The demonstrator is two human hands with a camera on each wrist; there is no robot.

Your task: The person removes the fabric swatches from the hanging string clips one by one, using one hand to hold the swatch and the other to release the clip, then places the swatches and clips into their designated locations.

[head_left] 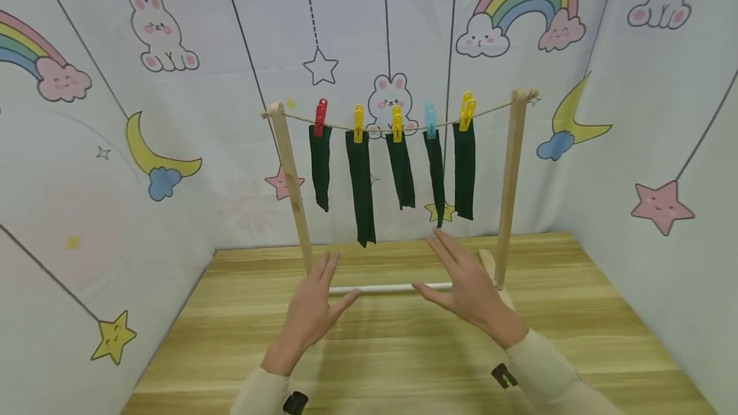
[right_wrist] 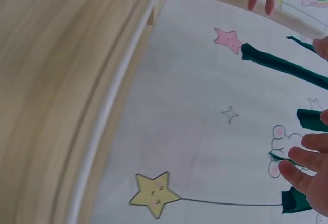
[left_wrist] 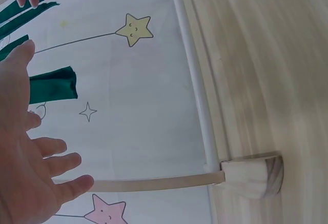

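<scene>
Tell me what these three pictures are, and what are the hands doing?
They show one moment from three cameras. The big picture comes from a camera on a person's head; the other two come from cameras on the wrists.

On the wooden table stands a little drying rack with a string across its top. Five dark green cloth strips hang there from red, yellow and blue pegs.

The left hand and right hand hover in front of the rack, with straight fingers. They hold nothing.
</scene>
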